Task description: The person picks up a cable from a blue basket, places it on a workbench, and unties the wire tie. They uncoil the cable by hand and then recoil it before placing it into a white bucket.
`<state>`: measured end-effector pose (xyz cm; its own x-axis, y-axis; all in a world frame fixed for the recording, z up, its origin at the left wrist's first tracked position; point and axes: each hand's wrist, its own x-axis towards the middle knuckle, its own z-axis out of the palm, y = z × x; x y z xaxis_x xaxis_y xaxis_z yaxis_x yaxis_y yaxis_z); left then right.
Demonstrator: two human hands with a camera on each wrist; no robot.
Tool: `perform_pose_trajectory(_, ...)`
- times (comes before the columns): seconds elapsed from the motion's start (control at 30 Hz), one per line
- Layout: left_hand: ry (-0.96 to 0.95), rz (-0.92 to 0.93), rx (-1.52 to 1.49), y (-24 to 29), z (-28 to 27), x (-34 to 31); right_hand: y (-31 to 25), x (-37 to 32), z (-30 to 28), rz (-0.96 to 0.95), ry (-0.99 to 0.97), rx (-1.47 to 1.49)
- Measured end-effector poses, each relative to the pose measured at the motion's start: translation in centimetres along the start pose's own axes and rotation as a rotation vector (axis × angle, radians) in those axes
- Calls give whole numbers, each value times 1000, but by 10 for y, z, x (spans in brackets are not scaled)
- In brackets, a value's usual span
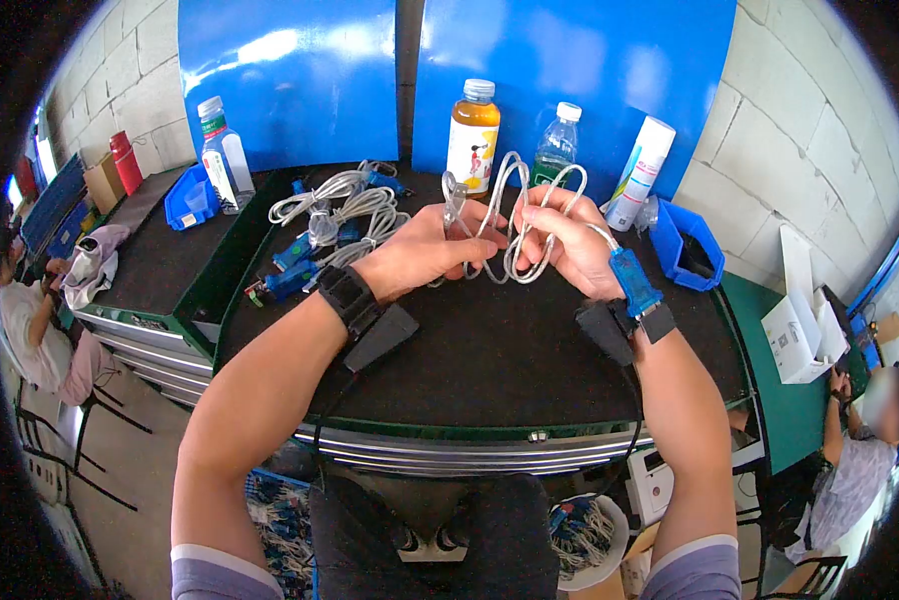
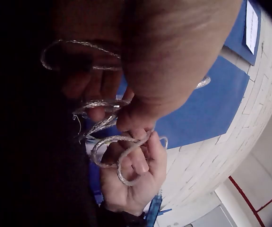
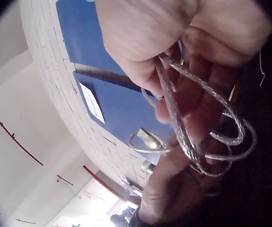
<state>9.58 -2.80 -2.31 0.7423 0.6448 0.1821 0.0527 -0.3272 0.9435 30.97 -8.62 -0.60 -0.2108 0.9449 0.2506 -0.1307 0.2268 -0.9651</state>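
Note:
Over the dark work mat point(image 1: 490, 360), both hands hold a translucent grey USB cable point(image 3: 173, 113) with a blue connector, raised in several loose loops. My left hand point(image 1: 425, 250) pinches the loops from the left, thumb pointing toward the other hand. Close by its fingers, the silver USB plug point(image 3: 147, 138) stands out. My right hand point(image 1: 575, 245) grips the right side of the loops between thumb and curled fingers. The cable's blue connector point(image 1: 633, 280) hangs over the back of the right wrist. In the left wrist view, shadow hides part of the left fingers.
Coiled cables with blue connectors point(image 1: 292, 250) lie left on the mat. Behind the hands stand an orange drink bottle point(image 1: 473, 140), a green-labelled bottle point(image 1: 557, 150) and a spray can point(image 1: 642, 170). A blue bin point(image 1: 688, 250) sits right. People sit at both sides.

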Motion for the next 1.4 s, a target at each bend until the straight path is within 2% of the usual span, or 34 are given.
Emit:
perform_pose_trajectory(0.1,-10,-11,-9,-3,-1,2,4,1,1,-16,33,-74)
perform_pose_trajectory(0.17,-20,-13,-15,0,-1,1,3,1,6,-87,167,-384)
perform_pose_trajectory(0.23,-32,-15,-20,-1,-1,1,11,7,-5,-123,154,-442)
perform_pose_trajectory(0.3,-48,5,-28,-4,-2,2,14,9,-10,-269,224,-759)
perform_pose_trajectory(0.33,-49,5,-29,-1,0,0,7,6,-6,-173,223,-683)
perform_pose_trajectory(0.43,-35,16,-42,6,3,-5,4,1,3,-134,216,-571)
perform_pose_trajectory(0.47,-79,37,-76,4,2,-4,-2,-4,12,-65,204,-467)
perform_pose_trajectory(0.57,-169,82,-123,-9,-3,2,4,0,8,-134,142,-496)
perform_pose_trajectory(0.63,-213,106,-136,-15,-5,6,2,0,4,-66,131,-537)
perform_pose_trajectory(0.7,-87,12,-178,-17,-6,7,3,0,2,-91,96,-467)
perform_pose_trajectory(0.83,-74,32,-217,-4,-2,0,-3,-4,11,-8,29,-389)
perform_pose_trajectory(1.0,-102,75,-232,-10,0,1,-4,-4,12,-12,-5,-411)
perform_pose_trajectory(1.07,-90,58,-337,-10,-2,0,0,-3,7,-76,-150,-252)
perform_pose_trajectory(1.1,-101,56,-436,-10,-4,1,-1,-5,5,-76,-149,-252)
perform_pose_trajectory(1.17,-49,-6,-552,-13,-5,4,-6,-8,5,-36,-170,-58)
perform_pose_trajectory(1.2,-48,-4,-552,-14,-6,4,-11,-9,2,52,-207,8)
perform_pose_trajectory(1.33,-8,-69,-616,-7,-4,3,-5,-6,-7,79,-333,102)
perform_pose_trajectory(1.4,-6,-66,-598,-7,-4,2,-4,-8,-6,65,-304,102)
